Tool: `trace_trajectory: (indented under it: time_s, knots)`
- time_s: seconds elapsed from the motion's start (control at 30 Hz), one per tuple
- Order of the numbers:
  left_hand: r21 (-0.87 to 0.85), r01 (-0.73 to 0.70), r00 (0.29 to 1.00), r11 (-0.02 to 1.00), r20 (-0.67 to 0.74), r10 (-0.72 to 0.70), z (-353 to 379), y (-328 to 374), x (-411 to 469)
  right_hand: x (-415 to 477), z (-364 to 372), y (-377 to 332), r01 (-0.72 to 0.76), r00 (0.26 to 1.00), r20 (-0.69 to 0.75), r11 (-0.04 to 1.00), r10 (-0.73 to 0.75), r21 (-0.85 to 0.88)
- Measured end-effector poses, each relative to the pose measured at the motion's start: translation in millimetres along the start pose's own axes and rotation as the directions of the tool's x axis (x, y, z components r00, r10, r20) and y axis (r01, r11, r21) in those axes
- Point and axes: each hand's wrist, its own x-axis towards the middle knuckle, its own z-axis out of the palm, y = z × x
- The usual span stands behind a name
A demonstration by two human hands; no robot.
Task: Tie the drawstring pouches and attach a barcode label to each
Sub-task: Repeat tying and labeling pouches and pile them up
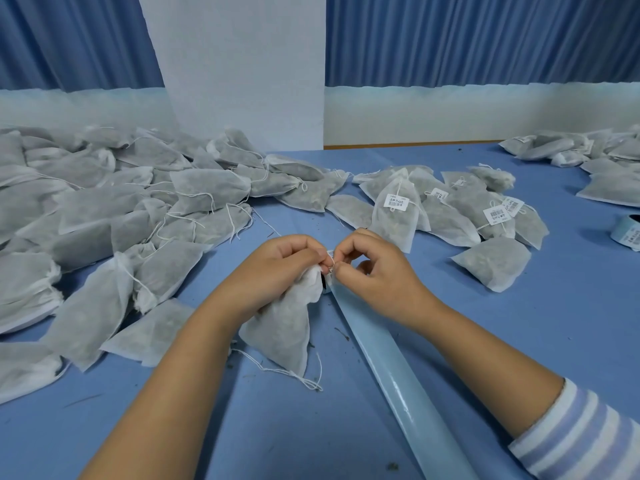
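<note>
The fingers (pixel 343 251) of the right hand (pixel 377 271) are curled in tight, the thin white drawstring (pixel 331 262) being pinched between thumb and forefinger; the fingers (pixel 306 251) of the left hand (pixel 277 268) are curled likewise and the gathered mouth of a white gauze pouch of dark dried matter (pixel 284 327) is gripped by them, so that both sets of fingertips almost meet; whether anything else is held between them cannot be told; the body of the pouch is laid below the left fingers, toward the person, on the blue table cloth (pixel 519 327); a long pale blue glossy strip (pixel 398 362) is stretched from just under the fingertips toward the person, beneath the right forearm; a loose white string (pixel 277 370) is trailed on the cloth near the pouch's lower end; well to the left of the fingers a large heap of unlabelled gauze pouches (pixel 104 220) is spread; beyond and to the right of the fingers a smaller group of pouches bearing white barcode labels (pixel 397 201) is laid, with a single plain pouch (pixel 491 263) near it; a pale blue roll of labels (pixel 628 233) is seen at the far right edge; a striped sleeve (pixel 581 434) is pushed up the right arm
</note>
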Motion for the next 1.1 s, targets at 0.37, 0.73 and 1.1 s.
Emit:
trace_trajectory:
  time_s: [0.37,0.73,1.1]
  knots:
    - [0.025,-0.059,0.994,0.998,-0.089,0.061,-1.7,-3.7,2.1,-1.3,-4.7,-4.6,0.057,0.998,-0.015,0.996,-0.058,-0.069]
    - [0.156,-0.046,0.984,0.987,-0.162,0.071,1.5,-1.2,1.0,0.0,-5.6,-4.2,-0.002,0.999,-0.042,1.000,0.002,-0.001]
    - [0.235,-0.020,0.978,0.972,-0.199,0.069,4.2,-3.0,3.3,-2.8,-1.2,0.2,0.123,0.988,-0.081,0.991,-0.127,-0.059]
